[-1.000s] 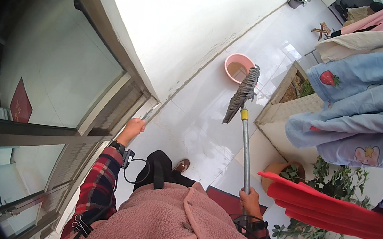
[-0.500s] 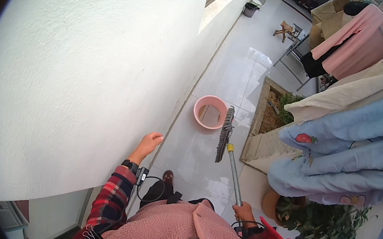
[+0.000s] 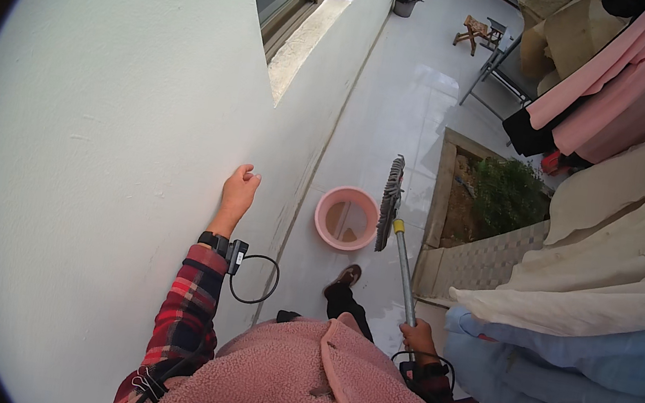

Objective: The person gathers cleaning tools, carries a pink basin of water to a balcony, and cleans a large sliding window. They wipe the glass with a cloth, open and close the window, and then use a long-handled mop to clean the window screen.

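Note:
My right hand (image 3: 420,339) is closed round the grey metal handle (image 3: 406,274) of a mop. The flat mop head (image 3: 390,204), with its dark grey fringe, points away from me; a yellow collar joins it to the handle. Just left of it, a round pink basin (image 3: 321,219) stands on the floor with murky water inside. The mop head looks right beside the basin's rim; whether it touches cannot be told. My left hand (image 3: 240,191) is raised in front of the white wall, empty, its fingers loosely bent with a gap at the thumb.
A white wall (image 3: 118,131) with a window ledge (image 3: 305,46) runs along the left. On the right lie a framed planting bed (image 3: 441,189) and hanging laundry (image 3: 610,267). Farther off are a folding stool (image 3: 471,33) and a dark bucket (image 3: 405,4). The tiled floor looks wet.
I have stepped forward, one shoe now nearer the basin. The basin sits lower in view, and more of the window shows. My left hand has swung up and left; my right hand keeps its grip.

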{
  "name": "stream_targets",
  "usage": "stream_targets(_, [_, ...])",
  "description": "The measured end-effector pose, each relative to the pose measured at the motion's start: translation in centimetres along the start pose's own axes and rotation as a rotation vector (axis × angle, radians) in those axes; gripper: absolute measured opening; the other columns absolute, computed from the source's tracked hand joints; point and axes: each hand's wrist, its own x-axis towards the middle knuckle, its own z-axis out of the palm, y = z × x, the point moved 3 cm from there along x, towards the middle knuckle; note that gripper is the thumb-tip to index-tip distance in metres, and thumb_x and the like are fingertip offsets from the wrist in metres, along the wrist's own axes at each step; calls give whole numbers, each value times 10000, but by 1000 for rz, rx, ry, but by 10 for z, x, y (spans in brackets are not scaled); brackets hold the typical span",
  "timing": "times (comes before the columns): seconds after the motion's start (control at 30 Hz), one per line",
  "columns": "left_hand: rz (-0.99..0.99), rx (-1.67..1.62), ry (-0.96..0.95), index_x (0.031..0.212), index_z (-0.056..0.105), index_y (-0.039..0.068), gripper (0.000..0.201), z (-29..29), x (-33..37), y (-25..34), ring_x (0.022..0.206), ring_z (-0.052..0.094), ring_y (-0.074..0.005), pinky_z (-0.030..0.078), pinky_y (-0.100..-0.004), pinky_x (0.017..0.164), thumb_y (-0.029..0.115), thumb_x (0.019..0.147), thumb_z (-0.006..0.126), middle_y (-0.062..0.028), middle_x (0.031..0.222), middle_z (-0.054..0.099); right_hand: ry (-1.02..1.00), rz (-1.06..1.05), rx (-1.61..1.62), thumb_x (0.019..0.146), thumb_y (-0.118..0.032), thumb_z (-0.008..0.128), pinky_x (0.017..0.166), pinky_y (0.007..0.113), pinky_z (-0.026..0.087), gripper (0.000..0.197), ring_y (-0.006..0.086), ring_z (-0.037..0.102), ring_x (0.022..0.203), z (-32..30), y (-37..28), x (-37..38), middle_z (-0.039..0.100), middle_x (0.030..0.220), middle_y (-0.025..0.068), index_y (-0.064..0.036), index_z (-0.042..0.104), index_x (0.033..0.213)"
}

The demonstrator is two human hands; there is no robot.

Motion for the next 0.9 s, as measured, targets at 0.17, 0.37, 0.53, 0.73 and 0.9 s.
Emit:
stream_targets(0.17, [-103,114,42,1148,533,-22,394,0,-21,-24,827,613,-195,474,-311,771,202,827,577,-120,874,661,-29,-86,40,735,-169,624,369,307,371,188,132,459,412,-33,-41,52,485,552,33,-17,519,767])
stream_targets(0.37, [-253,57,82,1109,558,-27,373,26,-30,-36,800,610,-187,473,-310,758,211,822,582,-121,859,659,31,-53,-12,753,-120,598,300,310,299,165,126,397,355,-100,-108,87,434,519,40,-37,458,781])
stream_targets(0.53, [-327,230,-175,1039,601,-40,390,70,6,-25,831,614,-224,478,-327,760,275,810,595,-152,896,658,152,-170,-146,744,-153,622,353,305,371,183,139,471,408,-136,-149,119,510,559,64,-7,522,794])
stream_targets(0.73, [-78,67,-536,999,620,-30,401,181,169,92,852,613,-240,479,-329,756,321,806,605,-158,901,654,161,-2,-85,731,-180,633,409,321,410,229,154,511,458,-149,-187,167,547,590,74,20,556,811])
stream_targets(0.9, [231,-82,-631,1002,626,-9,371,295,315,214,842,614,-231,482,-329,749,314,823,589,-146,903,657,233,-86,-105,727,-210,636,448,323,426,260,149,531,514,-146,-242,232,560,628,78,26,565,810])
